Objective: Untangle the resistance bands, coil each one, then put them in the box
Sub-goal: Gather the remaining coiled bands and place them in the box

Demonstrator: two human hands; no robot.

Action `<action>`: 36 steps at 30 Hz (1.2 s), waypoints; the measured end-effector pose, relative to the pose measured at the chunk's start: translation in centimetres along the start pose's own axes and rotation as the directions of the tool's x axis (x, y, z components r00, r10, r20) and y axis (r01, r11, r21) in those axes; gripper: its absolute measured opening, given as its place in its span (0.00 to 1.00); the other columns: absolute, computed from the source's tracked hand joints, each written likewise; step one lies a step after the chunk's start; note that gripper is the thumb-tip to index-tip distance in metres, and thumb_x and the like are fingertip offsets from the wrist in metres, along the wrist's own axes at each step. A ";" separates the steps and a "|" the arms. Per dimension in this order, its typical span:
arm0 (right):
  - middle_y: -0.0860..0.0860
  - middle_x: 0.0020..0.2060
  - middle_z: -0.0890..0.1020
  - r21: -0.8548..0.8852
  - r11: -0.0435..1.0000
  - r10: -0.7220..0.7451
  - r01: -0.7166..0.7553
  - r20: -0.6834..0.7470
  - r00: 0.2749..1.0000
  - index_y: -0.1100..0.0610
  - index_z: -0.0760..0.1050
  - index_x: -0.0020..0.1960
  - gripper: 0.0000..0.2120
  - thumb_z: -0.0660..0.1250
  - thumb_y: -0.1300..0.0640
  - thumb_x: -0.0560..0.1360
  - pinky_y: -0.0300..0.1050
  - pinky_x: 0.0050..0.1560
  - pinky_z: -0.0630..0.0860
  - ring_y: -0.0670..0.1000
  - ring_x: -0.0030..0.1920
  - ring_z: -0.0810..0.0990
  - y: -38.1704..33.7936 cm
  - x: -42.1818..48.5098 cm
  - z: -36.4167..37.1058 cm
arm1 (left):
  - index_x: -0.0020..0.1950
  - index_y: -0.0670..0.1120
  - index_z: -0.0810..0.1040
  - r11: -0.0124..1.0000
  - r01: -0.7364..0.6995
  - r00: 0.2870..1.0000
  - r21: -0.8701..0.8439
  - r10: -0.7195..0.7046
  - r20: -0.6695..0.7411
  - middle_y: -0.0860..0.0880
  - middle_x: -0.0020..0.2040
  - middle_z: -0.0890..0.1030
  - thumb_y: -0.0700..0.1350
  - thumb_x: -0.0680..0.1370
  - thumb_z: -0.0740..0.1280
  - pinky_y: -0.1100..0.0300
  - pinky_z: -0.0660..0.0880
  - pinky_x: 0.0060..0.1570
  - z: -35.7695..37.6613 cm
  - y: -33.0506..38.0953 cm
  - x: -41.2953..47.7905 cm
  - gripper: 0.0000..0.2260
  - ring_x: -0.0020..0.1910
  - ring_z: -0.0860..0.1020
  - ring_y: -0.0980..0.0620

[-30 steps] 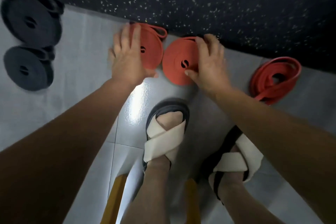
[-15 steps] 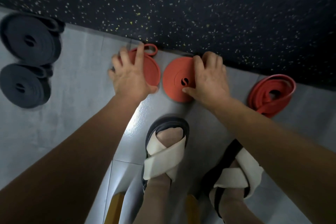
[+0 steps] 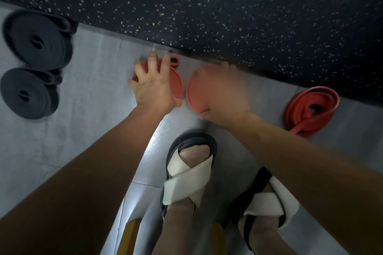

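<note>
Four flat rubber bands lay coiled on the grey tiled floor (image 3: 99, 80): two dark grey coils (image 3: 37, 41) far left and two orange-red coils (image 3: 176, 83) at centre. The left hand (image 3: 155, 89) pressed one orange-red coil with spread fingers; the blurred right hand (image 3: 226, 97) covered the other, grip unclear. A loose red band (image 3: 310, 107) at right seemed uncoiled, with no box in sight.

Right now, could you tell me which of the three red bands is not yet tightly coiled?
The loose red band at far right, untouched; it lies in open loops, while the two red coils under the left hand and right hand are flat discs.
</note>
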State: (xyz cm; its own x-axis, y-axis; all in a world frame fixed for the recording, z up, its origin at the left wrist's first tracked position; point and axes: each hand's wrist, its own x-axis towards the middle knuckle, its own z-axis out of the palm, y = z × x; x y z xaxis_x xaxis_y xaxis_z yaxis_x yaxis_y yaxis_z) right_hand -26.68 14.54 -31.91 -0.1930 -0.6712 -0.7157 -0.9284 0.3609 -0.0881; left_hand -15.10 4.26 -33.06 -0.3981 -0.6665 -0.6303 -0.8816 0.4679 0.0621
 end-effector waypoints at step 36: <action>0.65 0.73 0.46 0.353 0.933 -0.018 0.072 -0.153 0.988 0.47 0.52 0.75 0.41 0.70 0.48 0.68 0.59 0.69 0.57 0.67 0.73 0.47 2.9 -2.3 1.2 | 0.70 0.56 0.59 0.963 0.140 0.990 -0.232 -0.132 0.049 0.50 0.69 0.55 0.54 0.60 0.76 0.45 0.68 0.57 2.0 2.5 -4.7 0.43 0.67 0.56 0.44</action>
State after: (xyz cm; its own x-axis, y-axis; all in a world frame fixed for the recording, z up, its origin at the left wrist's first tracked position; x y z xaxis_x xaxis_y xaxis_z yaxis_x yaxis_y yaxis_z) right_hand -28.54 17.92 -31.40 -0.2224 -0.7687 -0.5997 -0.7676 0.5173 -0.3784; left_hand -14.94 9.72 -31.47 -0.2651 -0.6931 -0.6704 -0.9632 0.2224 0.1510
